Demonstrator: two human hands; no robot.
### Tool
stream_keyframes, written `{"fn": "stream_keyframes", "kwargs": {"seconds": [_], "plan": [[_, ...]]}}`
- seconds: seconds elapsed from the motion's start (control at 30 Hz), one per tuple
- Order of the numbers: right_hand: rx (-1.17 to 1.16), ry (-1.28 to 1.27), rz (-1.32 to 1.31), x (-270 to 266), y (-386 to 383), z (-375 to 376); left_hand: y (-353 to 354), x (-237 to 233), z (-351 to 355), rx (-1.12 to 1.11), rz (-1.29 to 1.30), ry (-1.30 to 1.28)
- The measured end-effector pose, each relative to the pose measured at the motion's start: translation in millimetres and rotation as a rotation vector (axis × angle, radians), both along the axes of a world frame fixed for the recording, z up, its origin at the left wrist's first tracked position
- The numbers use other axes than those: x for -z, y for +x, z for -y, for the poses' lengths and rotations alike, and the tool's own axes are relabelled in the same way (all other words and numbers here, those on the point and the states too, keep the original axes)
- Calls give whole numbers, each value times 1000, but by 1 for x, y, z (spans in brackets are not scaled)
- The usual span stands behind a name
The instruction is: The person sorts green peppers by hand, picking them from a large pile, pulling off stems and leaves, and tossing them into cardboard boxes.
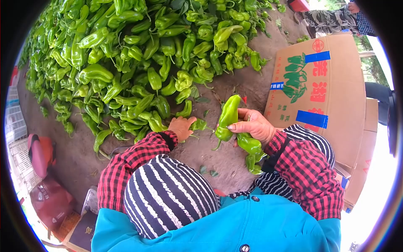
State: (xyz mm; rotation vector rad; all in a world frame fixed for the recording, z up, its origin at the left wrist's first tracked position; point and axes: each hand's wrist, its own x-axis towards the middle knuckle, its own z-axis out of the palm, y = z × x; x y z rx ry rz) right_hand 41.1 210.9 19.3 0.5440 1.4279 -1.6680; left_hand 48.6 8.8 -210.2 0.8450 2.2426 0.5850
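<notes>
**Peppers in hand beside a printed box**

The right hand (pixel 254 126) is just left of the cardboard box (pixel 336 96). Its fingers are clamped round a bunch of green peppers (pixel 228 115). The longest pepper stands up out of the grip, and the others hang below the palm.

Further left of the box, the left hand (pixel 182 126) lies palm down at the near edge of the pile of peppers (pixel 126 54). Its fingers are curled and its thumb is just beside a small pepper (pixel 199 124). Whether it grips anything cannot be told.

The pile spreads over the bare ground (pixel 226 164), well left of the box and beyond it.

The box lies tilted. Its face has a green drawing of peppers and large red Chinese characters, too skewed to read surely. Strips of blue tape (pixel 311 119) cross it, and one small strip has white marks too small to read.

Past the far end of the box, part of another person (pixel 331 19) in patterned cloth shows.
</notes>
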Motion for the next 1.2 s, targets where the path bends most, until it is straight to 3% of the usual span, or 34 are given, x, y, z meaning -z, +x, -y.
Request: {"fn": "stream_keyframes", "kwargs": {"seconds": [0.13, 0.2, 0.23, 0.33, 0.37, 0.43, 0.47, 0.5, 0.57, 0.6, 0.67, 0.7, 0.77, 0.83, 0.9, 0.93, 0.97, 1.0, 1.07, 1.2], "plan": [[31, 36, -33, 3, 4, 0, 0, 0, 1, -44, 41, 11], [-62, 161, -200, 14, 10, -3, 0, 1, 3, -51, 35, 20], [-314, 276, -262, 21, 12, -7, -1, 4, 3, -76, 68, 21], [-1517, 615, -213, 54, 29, -38, -3, 7, 9, -165, 71, 100], [-1516, 612, -214, 60, 34, -40, -3, 7, 11, -233, 42, 180], [-1517, 932, -220, 61, 34, -35, -6, -10, 15, -269, 97, 265], [-1365, 931, -369, 52, 32, -30, -7, -17, 14, -298, 150, 354], [-1369, 927, -370, 50, 32, -22, -4, -16, 12, -302, 152, 352], [-995, 836, -794, 49, 38, -5, 7, -16, 5, -230, 767, 638], [-997, 832, -795, 45, 41, 4, 11, -27, 1, -234, 767, 636], [-1099, 857, -1048, 39, 47, 17, 16, -57, -7, -123, 1251, 835], [-1099, 857, -1048, 37, 45, 17, 15, -59, -6, -123, 1251, 835], [-1259, 872, -608, 37, 40, 17, 10, -61, -7, -105, 1472, 763], [-1164, 864, -566, 44, 38, 8, -3, -46, -5, -190, 1410, 720], [-886, 868, -511, 50, 35, 1, -14, -16, -5, -186, 59, 217], [-720, 795, -501, 53, 34, -1, -16, -7, -2, -228, -257, 143], [-719, 795, -498, 55, 32, -2, -16, 1, 0, -266, -573, 68], [-565, 676, -410, 54, 29, -1, -18, 3, -2, -264, -569, 69], [-365, 497, -172, 56, 24, -1, -22, 4, -7, -97, -396, -163], [-84, 283, -7, 49, 23, -4, -36, -3, -5, -192, -171, -116]]}}
